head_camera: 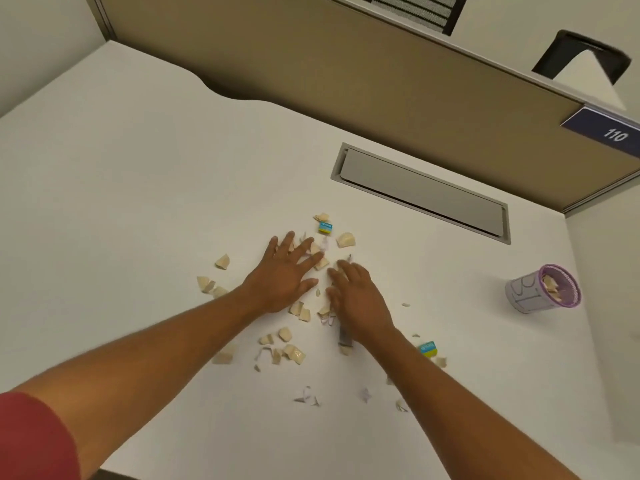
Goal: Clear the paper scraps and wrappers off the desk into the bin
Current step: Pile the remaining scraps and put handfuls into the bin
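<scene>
Several cream paper scraps [293, 353] lie scattered over the middle of the white desk [138, 188], with small white and lilac shreds [306, 396] nearer me. One blue-and-yellow wrapper [325, 227] lies beyond my hands, another [427, 348] beside my right forearm. My left hand [284, 277] lies flat on the scraps with its fingers spread. My right hand [356, 299] rests palm down on the pile, fingers curled slightly over scraps; what is under it is hidden. The small purple mesh bin [540, 289] stands on the desk at the right, with scraps inside.
A grey cable-tray flap [422, 192] is set into the desk behind the pile. A tan partition [346, 74] runs along the back, with a blue "110" label [613, 133] at its right end. The desk's right edge lies just past the bin.
</scene>
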{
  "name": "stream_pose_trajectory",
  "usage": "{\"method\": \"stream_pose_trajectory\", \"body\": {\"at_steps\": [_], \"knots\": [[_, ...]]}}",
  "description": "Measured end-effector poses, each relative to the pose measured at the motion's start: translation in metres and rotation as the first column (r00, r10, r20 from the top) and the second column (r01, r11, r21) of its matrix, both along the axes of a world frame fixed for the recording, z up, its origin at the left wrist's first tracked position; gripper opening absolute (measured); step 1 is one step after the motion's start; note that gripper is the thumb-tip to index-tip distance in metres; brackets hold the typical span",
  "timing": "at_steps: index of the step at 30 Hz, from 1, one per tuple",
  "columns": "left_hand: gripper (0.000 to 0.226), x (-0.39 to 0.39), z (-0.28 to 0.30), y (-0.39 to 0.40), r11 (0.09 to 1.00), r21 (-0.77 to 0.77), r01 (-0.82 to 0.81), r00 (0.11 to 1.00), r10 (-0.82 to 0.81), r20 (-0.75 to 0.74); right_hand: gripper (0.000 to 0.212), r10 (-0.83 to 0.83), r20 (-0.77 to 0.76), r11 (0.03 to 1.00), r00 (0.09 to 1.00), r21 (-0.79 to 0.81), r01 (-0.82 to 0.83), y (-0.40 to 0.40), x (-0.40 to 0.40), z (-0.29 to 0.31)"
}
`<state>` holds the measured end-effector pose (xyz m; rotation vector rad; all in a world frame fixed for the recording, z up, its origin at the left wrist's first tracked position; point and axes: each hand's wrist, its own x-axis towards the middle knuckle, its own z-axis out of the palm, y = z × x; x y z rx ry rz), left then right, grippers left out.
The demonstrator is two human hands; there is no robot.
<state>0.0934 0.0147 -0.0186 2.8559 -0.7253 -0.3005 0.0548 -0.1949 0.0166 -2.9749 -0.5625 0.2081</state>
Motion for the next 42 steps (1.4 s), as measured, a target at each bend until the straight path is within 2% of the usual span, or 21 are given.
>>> {"method": "stream_pose_trajectory", "body": {"at_steps": [3, 8, 11, 14, 16, 20, 24, 28, 32, 35, 39, 42], "knots": [[0.067, -0.029, -0.003, 0.011, 0.999, -0.023, 0.042, 0.999, -0.042, 0.003, 0.03, -0.002, 0.138, 0.999, 0.99, 0.032, -0.003, 0.002, -0.029, -0.003], [0.065, -0.039, 0.009, 0.027, 0.994, -0.105, 0.005, 0.998, 0.002, 0.065, 0.028, -0.19, 0.134, 0.978, 0.973, 0.111, 0.176, 0.014, -0.004, 0.016], [0.066, -0.029, 0.021, 0.036, 0.995, -0.048, -0.089, 0.988, 0.094, 0.121, 0.04, -0.171, 0.071, 0.975, 0.983, 0.158, 0.158, 0.027, 0.041, 0.03], [0.069, -0.021, 0.027, 0.045, 0.982, 0.0, -0.187, 0.973, 0.185, 0.139, 0.051, -0.041, -0.034, 0.991, 0.999, 0.125, 0.045, 0.037, 0.083, 0.036], [0.073, -0.018, 0.025, 0.052, 0.976, 0.011, -0.218, 0.97, 0.215, 0.116, 0.051, 0.051, -0.104, 0.998, 0.993, 0.052, -0.045, 0.042, 0.104, 0.034], [0.079, -0.018, 0.017, 0.072, 0.967, 0.032, -0.255, 0.967, 0.253, 0.039, 0.042, 0.043, -0.227, 0.999, 0.973, 0.022, -0.039, 0.038, 0.121, 0.029], [0.077, -0.029, 0.009, 0.093, 0.969, -0.122, -0.213, 0.977, 0.21, -0.033, 0.032, -0.119, -0.216, 0.979, 0.969, 0.139, 0.151, 0.015, 0.109, 0.026], [0.073, -0.041, 0.004, 0.094, 0.941, -0.278, -0.19, 0.982, 0.183, -0.05, 0.042, -0.303, -0.188, 0.916, 0.934, 0.212, 0.34, -0.005, 0.073, 0.024], [0.072, -0.047, -0.001, 0.07, 0.92, -0.35, -0.177, 0.983, 0.18, -0.023, 0.056, -0.433, -0.22, 0.794, 0.874, 0.365, 0.486, 0.005, 0.024, 0.021], [0.07, -0.044, -0.001, 0.044, 0.915, -0.369, -0.161, 0.986, 0.162, -0.029, 0.057, -0.455, -0.181, 0.802, 0.872, 0.343, 0.489, 0.027, -0.011, 0.01], [0.061, -0.039, 0.01, 0.022, 0.863, -0.489, -0.131, 0.991, 0.098, -0.093, 0.061, -0.335, -0.153, 0.884, 0.93, 0.289, 0.367, 0.041, -0.035, 0.004], [0.063, -0.039, 0.019, 0.037, 0.855, -0.499, -0.142, 0.989, 0.137, -0.048, 0.049, -0.399, -0.127, 0.824, 0.908, 0.386, 0.415, 0.029, -0.031, 0.014]]}}
